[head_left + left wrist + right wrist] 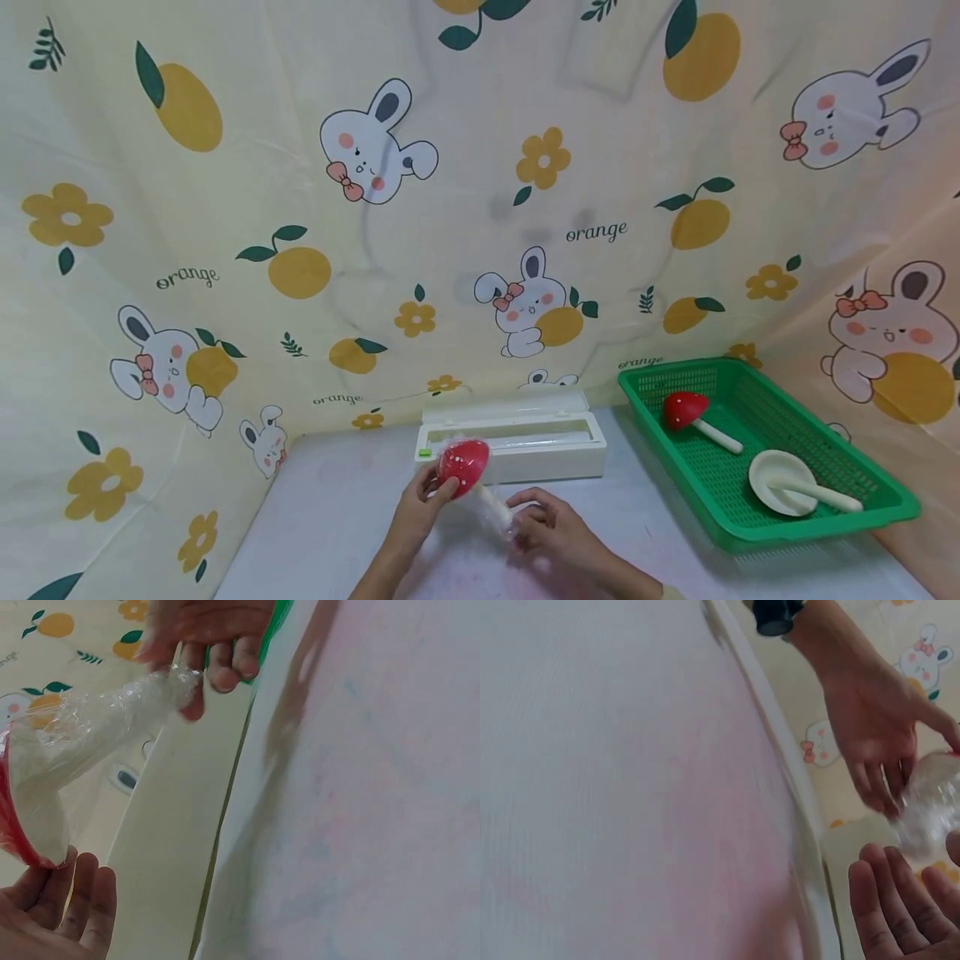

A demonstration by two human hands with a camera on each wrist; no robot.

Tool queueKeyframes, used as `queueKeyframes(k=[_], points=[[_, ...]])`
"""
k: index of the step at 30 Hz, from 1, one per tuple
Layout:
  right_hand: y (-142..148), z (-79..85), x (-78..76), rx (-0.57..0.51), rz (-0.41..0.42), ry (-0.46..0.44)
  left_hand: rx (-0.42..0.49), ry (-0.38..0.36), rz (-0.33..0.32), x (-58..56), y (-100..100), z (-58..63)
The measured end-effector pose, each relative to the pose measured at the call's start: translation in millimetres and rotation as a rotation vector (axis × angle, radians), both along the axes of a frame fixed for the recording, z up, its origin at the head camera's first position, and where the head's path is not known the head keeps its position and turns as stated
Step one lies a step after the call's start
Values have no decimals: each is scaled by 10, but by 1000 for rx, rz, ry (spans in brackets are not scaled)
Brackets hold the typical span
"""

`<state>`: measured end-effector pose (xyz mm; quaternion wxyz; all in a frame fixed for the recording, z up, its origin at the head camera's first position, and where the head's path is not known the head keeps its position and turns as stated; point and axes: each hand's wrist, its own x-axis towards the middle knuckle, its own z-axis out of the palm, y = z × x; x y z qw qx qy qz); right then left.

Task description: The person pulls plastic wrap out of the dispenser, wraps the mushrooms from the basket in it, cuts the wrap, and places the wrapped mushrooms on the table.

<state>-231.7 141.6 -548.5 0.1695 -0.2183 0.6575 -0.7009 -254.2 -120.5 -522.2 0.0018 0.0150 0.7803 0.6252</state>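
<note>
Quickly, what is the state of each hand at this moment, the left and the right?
Left hand: holding the film-wrapped, mushroom-shaped ladle by its red head.
Right hand: pinching the wrapped end of the handle.

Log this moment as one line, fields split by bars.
left hand: holds red ladle | right hand: pinches film wrapped round ladle | box: beyond hands, lid open | basket: two ladles inside

Glossy red mushroom cap, crinkly clear film, meshed plastic basket
</note>
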Motion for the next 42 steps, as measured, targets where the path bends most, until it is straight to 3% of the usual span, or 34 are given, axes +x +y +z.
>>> queueKeyframes(k=[4,10,19,29,37,42], points=[[96,-22,-70,59,-3,172,3,2,36,-17,-95,40],[268,18,-178,155,-122,334,-47,25,94,-53,-280,118],[532,173,-374,215,-281,435,-87,37,167,-82,-633,198],[747,288,-627,431,-593,523,-187,72,261,-144,-1004,227],[805,305,-807,380,-651,658,-247,69,287,-290,-1162,188],[811,329,-911,442,-676,628,-314,51,284,-387,-1202,137]])
